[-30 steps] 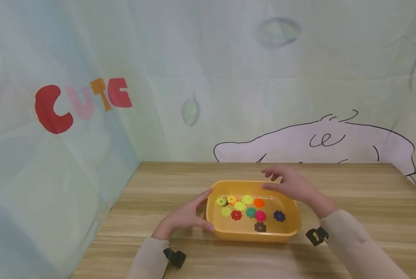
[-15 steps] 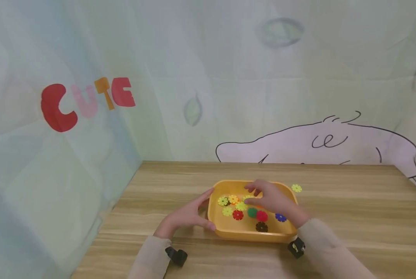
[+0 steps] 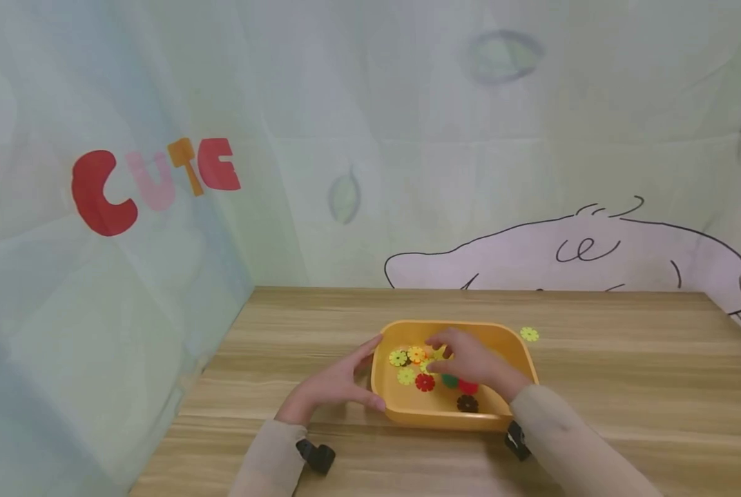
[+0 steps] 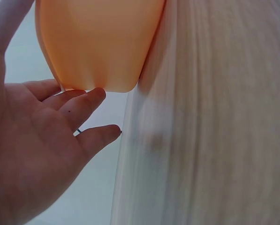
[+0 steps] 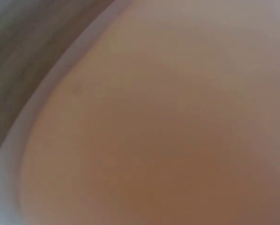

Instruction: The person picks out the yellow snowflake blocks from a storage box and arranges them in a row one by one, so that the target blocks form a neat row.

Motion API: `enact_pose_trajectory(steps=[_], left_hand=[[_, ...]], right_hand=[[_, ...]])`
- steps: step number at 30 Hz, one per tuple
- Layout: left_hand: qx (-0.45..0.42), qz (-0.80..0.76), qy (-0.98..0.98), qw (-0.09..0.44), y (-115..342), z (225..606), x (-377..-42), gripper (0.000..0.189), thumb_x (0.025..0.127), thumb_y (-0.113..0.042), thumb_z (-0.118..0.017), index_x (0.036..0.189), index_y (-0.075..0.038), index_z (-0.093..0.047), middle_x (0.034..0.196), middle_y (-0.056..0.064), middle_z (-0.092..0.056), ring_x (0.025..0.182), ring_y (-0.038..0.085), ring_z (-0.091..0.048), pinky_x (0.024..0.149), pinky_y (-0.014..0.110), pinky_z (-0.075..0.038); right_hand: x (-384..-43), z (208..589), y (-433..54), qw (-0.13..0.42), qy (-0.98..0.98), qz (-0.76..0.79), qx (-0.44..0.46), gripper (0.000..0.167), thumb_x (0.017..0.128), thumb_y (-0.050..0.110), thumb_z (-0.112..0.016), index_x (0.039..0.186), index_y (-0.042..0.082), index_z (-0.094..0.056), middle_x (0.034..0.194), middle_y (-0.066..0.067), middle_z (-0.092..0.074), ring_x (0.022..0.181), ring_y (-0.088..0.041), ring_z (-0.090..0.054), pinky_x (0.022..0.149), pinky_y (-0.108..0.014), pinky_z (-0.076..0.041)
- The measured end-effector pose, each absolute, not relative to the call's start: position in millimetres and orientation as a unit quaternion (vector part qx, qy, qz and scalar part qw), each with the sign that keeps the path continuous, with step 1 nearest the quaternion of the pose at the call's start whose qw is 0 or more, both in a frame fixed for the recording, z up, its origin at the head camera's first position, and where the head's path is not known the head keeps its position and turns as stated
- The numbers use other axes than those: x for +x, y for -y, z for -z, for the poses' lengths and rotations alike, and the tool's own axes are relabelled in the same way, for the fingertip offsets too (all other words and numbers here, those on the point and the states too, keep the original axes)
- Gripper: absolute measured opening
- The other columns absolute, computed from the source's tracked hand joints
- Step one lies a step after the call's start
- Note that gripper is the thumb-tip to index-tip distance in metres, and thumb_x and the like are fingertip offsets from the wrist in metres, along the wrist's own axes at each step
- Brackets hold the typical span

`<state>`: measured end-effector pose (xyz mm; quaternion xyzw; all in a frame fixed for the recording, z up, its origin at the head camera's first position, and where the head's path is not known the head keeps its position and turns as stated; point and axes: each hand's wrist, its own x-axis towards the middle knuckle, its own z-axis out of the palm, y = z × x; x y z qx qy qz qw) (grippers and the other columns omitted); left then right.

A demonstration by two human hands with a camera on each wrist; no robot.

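Observation:
A yellow-orange plastic tray (image 3: 445,420) sits on the table with several notched plastic building discs in it. My left hand (image 3: 329,386) holds the tray's left end, thumb at the near corner and fingers at the far one. In the left wrist view, its fingertips touch the tray's end wall (image 4: 102,42). My right hand (image 3: 472,359) is inside the tray, with thumb and forefinger apart over the yellow discs (image 3: 427,366). Left of it lie a red disc (image 3: 425,382) and a pale yellow one (image 3: 406,376). The right hand partly covers a green disc (image 3: 449,380).
A single yellow disc (image 3: 529,334) lies on the wooden table (image 3: 308,317) beyond the tray's far right corner. A printed cloth (image 3: 295,193) hangs behind the table and along its left. The right wrist view is a blurred close-up of the tray wall (image 5: 154,131).
My right hand has moved left from the tray's far right edge to over the yellow discs. A yellow disc now shows on the table where that hand was. The left hand keeps its hold.

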<state>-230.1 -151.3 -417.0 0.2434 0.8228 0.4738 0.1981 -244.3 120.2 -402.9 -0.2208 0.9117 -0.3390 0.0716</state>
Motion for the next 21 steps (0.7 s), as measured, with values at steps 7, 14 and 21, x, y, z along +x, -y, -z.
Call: enact_pose_trajectory(steps=[7, 14, 21], left_hand=[[0.239, -0.476, -0.822, 0.200, 152, 417, -230, 0.112, 0.071, -0.032, -0.086, 0.156, -0.015, -0.015, 0.161, 0.005, -0.017, 0.145, 0.025, -0.026, 0.118, 0.053, -0.015], [0.236, -0.476, -0.822, 0.204, 151, 415, -230, 0.111, 0.072, -0.031, -0.086, 0.156, -0.016, -0.015, 0.161, 0.005, -0.017, 0.145, 0.026, -0.025, 0.117, 0.055, -0.014], [0.233, -0.479, -0.820, 0.208, 152, 418, -231, 0.112, 0.071, -0.029, -0.087, 0.156, -0.015, -0.014, 0.161, 0.006, -0.016, 0.145, 0.027, -0.025, 0.118, 0.055, -0.014]], right_hand=[[-246, 409, -113, 0.089, -0.916, 0.318, -0.229, 0.039, 0.082, 0.015, -0.076, 0.116, -0.001, -0.066, 0.102, -0.008, -0.061, 0.083, -0.017, -0.054, 0.077, -0.033, -0.050], [-245, 412, -109, 0.089, -0.925, 0.303, -0.213, 0.037, 0.081, 0.014, -0.076, 0.114, -0.001, -0.067, 0.099, -0.006, -0.058, 0.082, -0.017, -0.052, 0.078, -0.035, -0.049], [-245, 417, -105, 0.089, -0.931, 0.295, -0.197, 0.034, 0.081, 0.014, -0.077, 0.111, 0.001, -0.069, 0.105, -0.008, -0.056, 0.091, -0.021, -0.051, 0.093, -0.043, -0.047]])
